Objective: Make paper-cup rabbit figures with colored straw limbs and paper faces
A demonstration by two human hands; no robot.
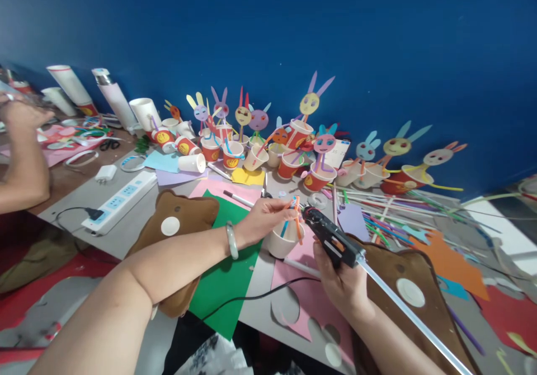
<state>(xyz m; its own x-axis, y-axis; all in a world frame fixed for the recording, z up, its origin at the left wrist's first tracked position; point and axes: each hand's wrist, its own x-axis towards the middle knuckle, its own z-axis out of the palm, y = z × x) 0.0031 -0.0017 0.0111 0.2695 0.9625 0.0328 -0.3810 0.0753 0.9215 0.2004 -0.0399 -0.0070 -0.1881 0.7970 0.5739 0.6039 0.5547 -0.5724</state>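
Observation:
My left hand [268,217] pinches orange and blue pipe cleaners [297,217] above a white paper cup [283,245]. Their lower ends reach into the cup's mouth. In my right hand [344,285] sits a black hot glue gun [333,235], its nozzle pointing left, close to the pipe cleaners. A long clear glue stick [413,313] sticks out of the gun's back end toward the lower right. Whether the nozzle touches the pipe cleaners I cannot tell.
Rabbit-faced paper cup figures [325,143] line the blue wall. A power strip [121,202] lies left, and a black cord [260,297] crosses the green paper [226,274]. Pipe cleaners [386,213] are heaped right. A co-worker's arm [25,146] is at far left.

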